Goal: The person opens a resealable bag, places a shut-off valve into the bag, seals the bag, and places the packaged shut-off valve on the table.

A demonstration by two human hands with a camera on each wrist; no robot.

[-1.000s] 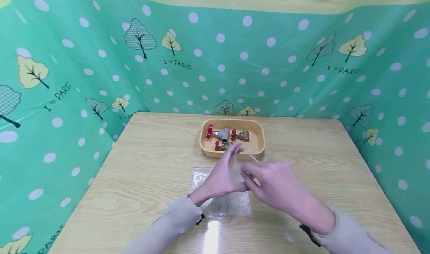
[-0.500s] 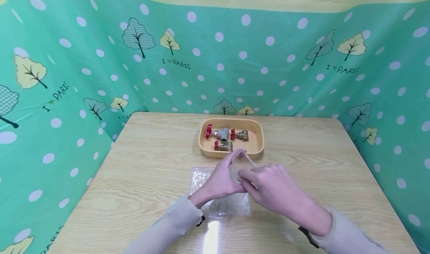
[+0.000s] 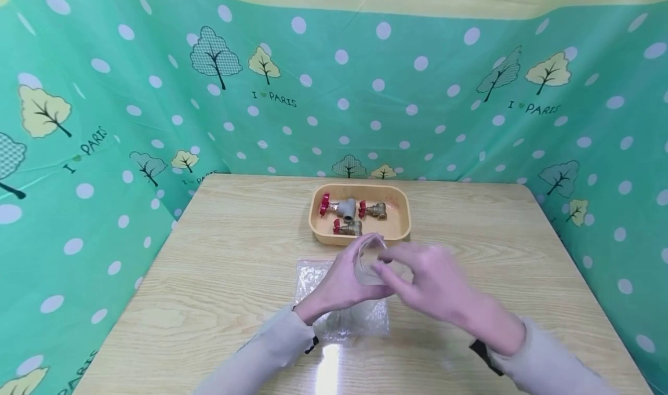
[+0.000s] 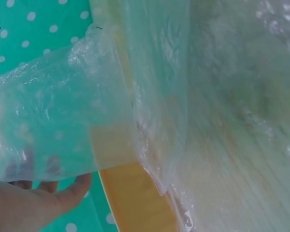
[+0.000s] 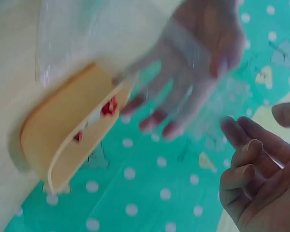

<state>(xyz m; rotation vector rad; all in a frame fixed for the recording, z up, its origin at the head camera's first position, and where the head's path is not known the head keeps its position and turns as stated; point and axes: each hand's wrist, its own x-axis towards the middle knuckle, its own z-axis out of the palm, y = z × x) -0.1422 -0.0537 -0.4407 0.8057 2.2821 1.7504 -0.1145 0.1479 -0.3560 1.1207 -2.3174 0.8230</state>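
A clear plastic bag [image 3: 369,274] is held up over the table by my left hand [image 3: 339,282], its thumb and fingers curved round it. In the left wrist view the bag [image 4: 63,111] covers part of that hand's fingers. Close to the bag's right side is my right hand [image 3: 435,279], thumb and fingers parted; in the right wrist view this hand [image 5: 263,179] has loosely bent fingers and nothing in them. Underneath lies a flat clear zip bag [image 3: 360,324], partly hidden by the left hand and forearm.
Beyond the hands stands a tan plastic tray [image 3: 399,232]. It contains a grey valve [image 3: 345,209] and two brass valves [image 3: 377,211], all with red handwheels. The wooden table [image 3: 235,238] is bordered by a green dotted curtain [image 3: 417,128].
My right hand's thumb and fingers, close together at the bag's edge earlier, have spread and come away from it. My left hand still holds the bag, whose mouth now looks wider.
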